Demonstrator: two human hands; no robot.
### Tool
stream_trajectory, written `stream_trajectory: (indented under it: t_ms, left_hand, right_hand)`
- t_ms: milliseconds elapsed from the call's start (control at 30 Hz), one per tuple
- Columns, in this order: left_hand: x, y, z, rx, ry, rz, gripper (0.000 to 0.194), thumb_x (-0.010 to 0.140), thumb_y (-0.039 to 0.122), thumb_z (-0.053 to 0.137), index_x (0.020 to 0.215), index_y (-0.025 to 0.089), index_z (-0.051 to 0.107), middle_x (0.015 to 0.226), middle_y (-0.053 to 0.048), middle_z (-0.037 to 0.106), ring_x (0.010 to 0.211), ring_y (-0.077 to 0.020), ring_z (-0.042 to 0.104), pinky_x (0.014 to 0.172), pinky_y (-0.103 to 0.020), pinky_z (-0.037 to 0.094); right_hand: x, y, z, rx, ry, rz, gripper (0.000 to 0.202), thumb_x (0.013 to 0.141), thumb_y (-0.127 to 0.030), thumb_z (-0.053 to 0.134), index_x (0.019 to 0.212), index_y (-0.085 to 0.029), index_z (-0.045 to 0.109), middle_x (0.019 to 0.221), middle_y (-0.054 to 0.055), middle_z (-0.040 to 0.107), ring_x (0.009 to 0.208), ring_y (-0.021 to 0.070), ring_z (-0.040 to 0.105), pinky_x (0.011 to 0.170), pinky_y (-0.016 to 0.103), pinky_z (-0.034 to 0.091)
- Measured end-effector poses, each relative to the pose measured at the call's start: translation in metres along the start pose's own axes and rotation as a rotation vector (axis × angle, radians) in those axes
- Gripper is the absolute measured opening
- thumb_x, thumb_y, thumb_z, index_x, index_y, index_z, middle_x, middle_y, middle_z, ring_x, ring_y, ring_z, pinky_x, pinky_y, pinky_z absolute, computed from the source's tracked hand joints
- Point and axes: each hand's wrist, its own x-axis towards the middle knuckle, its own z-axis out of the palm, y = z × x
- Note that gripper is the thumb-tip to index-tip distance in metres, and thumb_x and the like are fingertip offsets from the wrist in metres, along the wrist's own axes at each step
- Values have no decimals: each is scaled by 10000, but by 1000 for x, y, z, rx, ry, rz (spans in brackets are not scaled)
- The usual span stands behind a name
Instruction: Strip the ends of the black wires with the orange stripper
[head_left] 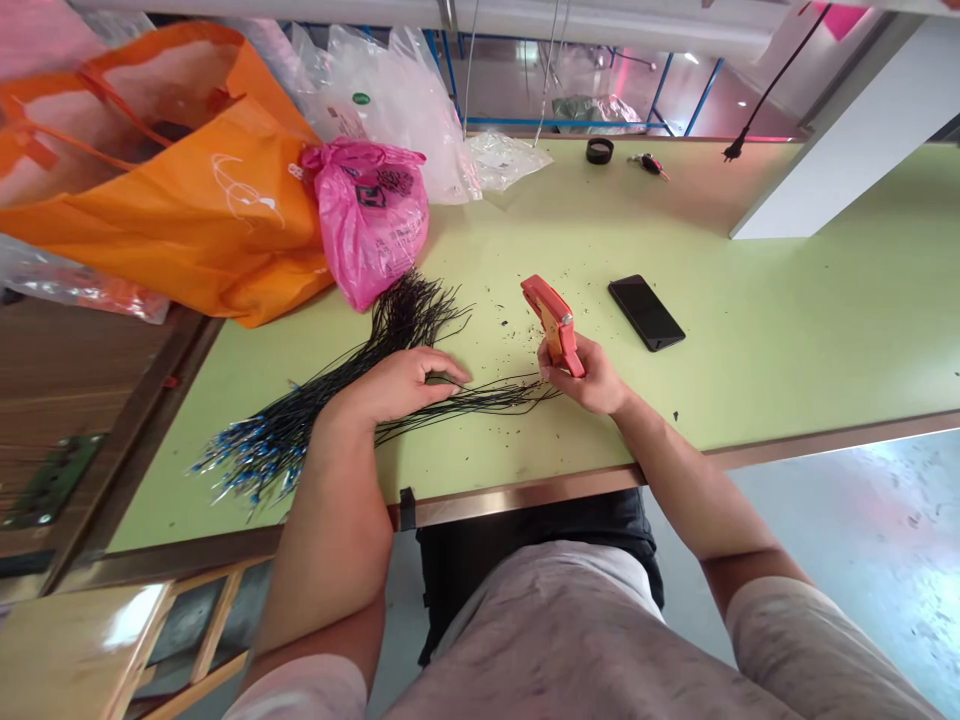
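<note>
My right hand is wrapped round a red and orange hand tool, which points up and away from me. My left hand rests over thin black wires, its thumb and fingers closed near them; whether it pinches any is hidden. The free ends of these wires reach right, close to my right hand. Left of and behind my left hand lies a thick bundle of black wires with blue and silvery ends at the lower left. Small dark scraps are scattered on the green tabletop around the tool.
A black phone lies right of the tool. An orange bag, a pink plastic bag and clear bags crowd the back left. A black ring, keys and a white post are at the back.
</note>
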Motion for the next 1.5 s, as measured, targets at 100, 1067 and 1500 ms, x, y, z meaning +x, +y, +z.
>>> stream_trajectory:
  t_ms: [100,1067,1500]
  left_hand:
    - [0,1,2,-21,36,-14,266,850,514,715,926,297,848,982,-33,857,903,-261,788,853,-361,613]
    - [22,47,59,-427,201,55,454,1045,551,587,1347,219,659,989,-80,819,747,-194,738,789,-355,606]
    - [21,54,59,-337,205,86,378,959,563,688,1016,204,793,896,-68,814,748,-198,712,690,-317,563]
  right_hand:
    - [0,3,0,-6,16,17,183,856,-275,761,912,-213,599,824,-8,592,691,129,491,650,305,466]
    - [2,14,11,34,103,49,248,831,-315,758,988,-212,595,829,-15,614,680,124,512,638,298,463]
    - [0,15,14,70,156,29,356,828,-403,821,1040,-213,608,867,-1,643,756,154,580,705,332,517]
